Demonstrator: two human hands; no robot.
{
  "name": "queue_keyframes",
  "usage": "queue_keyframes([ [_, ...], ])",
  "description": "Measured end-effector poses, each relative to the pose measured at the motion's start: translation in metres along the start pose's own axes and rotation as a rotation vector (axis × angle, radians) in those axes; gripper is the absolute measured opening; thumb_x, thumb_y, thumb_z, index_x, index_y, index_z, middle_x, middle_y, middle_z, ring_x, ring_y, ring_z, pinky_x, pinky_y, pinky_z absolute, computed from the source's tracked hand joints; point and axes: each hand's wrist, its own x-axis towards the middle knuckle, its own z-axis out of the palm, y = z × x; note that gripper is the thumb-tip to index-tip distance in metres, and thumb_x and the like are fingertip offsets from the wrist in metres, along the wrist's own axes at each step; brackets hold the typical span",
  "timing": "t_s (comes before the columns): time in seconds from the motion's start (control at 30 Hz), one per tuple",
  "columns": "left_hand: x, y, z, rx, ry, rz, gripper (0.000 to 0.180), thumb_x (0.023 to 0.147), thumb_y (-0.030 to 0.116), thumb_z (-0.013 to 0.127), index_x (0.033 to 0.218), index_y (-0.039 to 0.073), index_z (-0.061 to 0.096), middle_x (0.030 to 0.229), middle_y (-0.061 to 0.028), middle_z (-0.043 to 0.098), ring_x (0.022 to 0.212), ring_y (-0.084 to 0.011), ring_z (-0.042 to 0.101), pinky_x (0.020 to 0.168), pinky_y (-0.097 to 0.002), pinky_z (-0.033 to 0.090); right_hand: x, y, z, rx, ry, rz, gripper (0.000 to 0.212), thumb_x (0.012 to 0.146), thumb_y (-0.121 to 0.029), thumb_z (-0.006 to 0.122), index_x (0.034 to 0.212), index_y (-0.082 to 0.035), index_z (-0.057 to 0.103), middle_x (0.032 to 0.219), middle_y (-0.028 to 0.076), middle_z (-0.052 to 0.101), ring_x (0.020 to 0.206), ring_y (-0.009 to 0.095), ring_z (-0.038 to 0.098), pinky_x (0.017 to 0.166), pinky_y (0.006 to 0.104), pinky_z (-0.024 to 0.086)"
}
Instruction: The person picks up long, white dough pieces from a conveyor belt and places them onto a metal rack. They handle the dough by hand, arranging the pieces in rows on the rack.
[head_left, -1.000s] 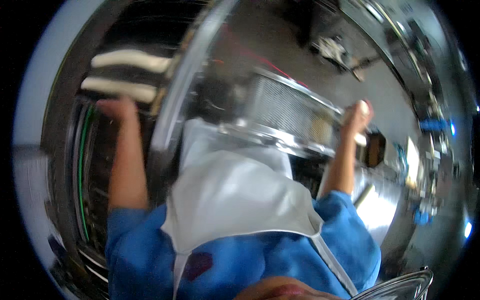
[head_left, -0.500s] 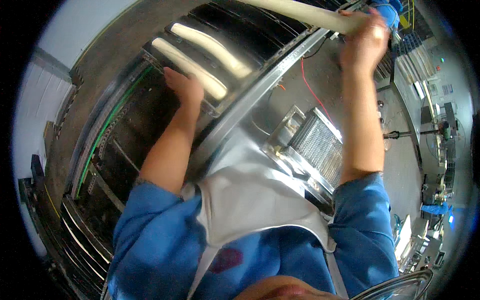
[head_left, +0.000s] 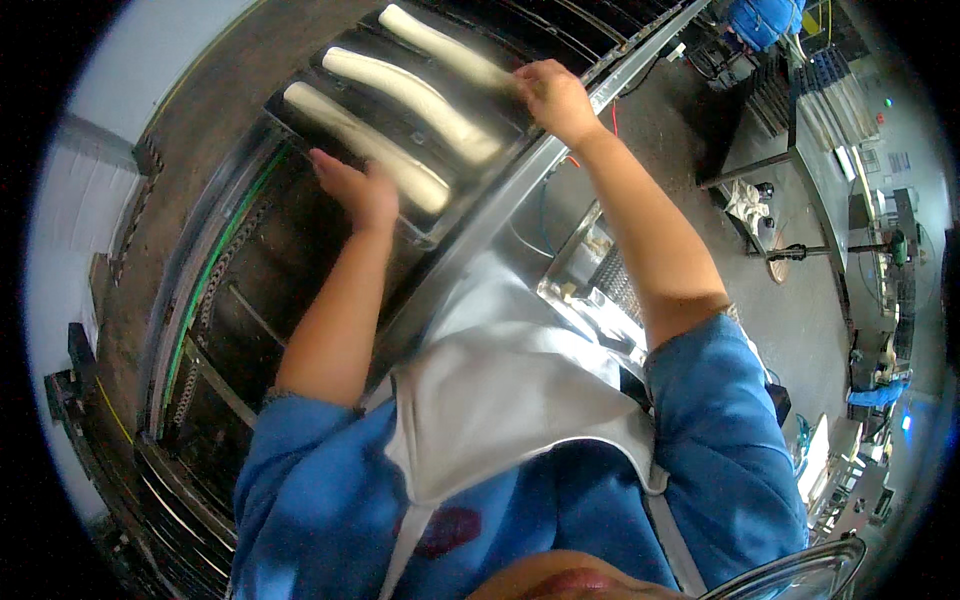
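Three long pale dough rolls lie side by side, slanting, in a black tray (head_left: 395, 127). The nearest roll (head_left: 370, 147) is beside my left hand (head_left: 362, 195), which is open at the tray's near edge with thumb and fingers apart. The middle roll (head_left: 410, 97) is slightly curved and has no hand on it. My right hand (head_left: 562, 103) closes its fingers on the right end of the far roll (head_left: 445, 48), hiding that tip.
The tray rests on a dark conveyor with a metal side rail (head_left: 510, 195) and a chain (head_left: 205, 310) along a green strip. Right of the rail is a metal unit with a mesh panel (head_left: 615, 280). A table bearing stacked trays (head_left: 835, 110) stands at the far right.
My right hand has come down leftward with the far roll, which now lies in the tray beside the other two. My left hand stays by the tray's edge, slightly lower.
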Motion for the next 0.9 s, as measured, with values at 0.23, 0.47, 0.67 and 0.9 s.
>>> queue_keyframes([
  [0.23,0.001,0.010,-0.004,0.037,-0.023,-0.005,0.082,0.081,0.005,0.057,0.142,-0.010,0.004,0.147,-0.0311,0.012,0.138,-0.0405,0.011,0.115,-0.0439,0.007,0.022,-0.012,0.014,-0.752,-0.376,-0.095,0.024,0.080,-0.013,0.058,0.103,-0.014,0.067,0.106,0.006,0.065,0.100,0.028,0.060,0.083,0.0392,0.048],
  [0.47,-0.001,0.010,0.001,0.011,-0.023,-0.020,0.081,0.080,0.007,0.056,0.142,-0.011,0.005,0.147,-0.0312,0.011,0.138,-0.0403,0.010,0.115,-0.0442,0.006,0.065,-0.017,0.014,-0.394,-0.538,0.345,0.029,0.087,-0.021,0.051,0.110,-0.012,0.066,0.114,0.011,0.064,0.105,0.030,0.062,0.087,0.0415,0.049],
  [0.67,0.022,-0.017,0.038,0.047,-0.067,0.032,0.084,0.081,0.012,0.060,0.142,-0.010,0.006,0.148,-0.0296,0.011,0.139,-0.0382,0.011,0.115,-0.0431,0.007,0.019,0.040,0.037,-0.253,-0.349,0.142,0.024,0.078,-0.012,0.057,0.100,-0.005,0.066,0.098,0.017,0.066,0.094,0.034,0.063,0.082,0.0410,0.052],
  [0.9,0.030,-0.006,0.012,0.060,-0.032,0.071,0.076,0.075,0.009,0.065,0.133,-0.017,0.022,0.130,-0.0368,0.034,0.123,-0.0466,0.036,0.105,-0.0493,0.031,-0.214,0.032,-0.071,-0.042,0.245,0.199,0.044,0.077,-0.015,0.067,0.116,-0.001,0.054,0.122,0.017,0.052,0.117,0.034,0.048,0.096,0.0418,0.042],
])
